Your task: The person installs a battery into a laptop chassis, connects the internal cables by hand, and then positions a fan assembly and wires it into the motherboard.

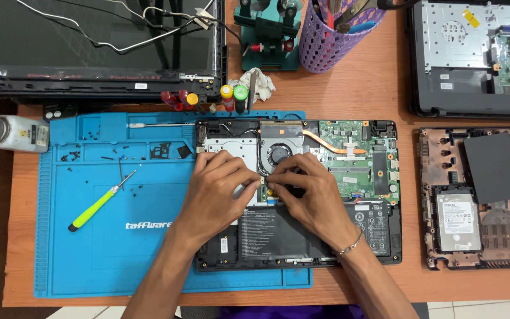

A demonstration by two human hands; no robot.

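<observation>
Fingers first: your left hand (216, 189) and right hand (309, 192) both have fingertips pinched in toward the same small spot, just near of the fan (280, 153), in the middle of the opened laptop (379, 236). Looks like a small connector or cable end under them, but it's hidden, so can't tell exactly what's gripped. Neither hand holds a tool.

To do it well, I'd say: keep palms resting on the chassis for steadiness, move w/ fingertips only, straight along the board, no twisting. Don't lean on the black battery (278, 233) just near of your wrists.

The laptop sits on the right part of the blue mat (107, 260). The green-handled screwdriver (98, 204) lies well left of your hands, w/ loose screws scattered round it.
</observation>
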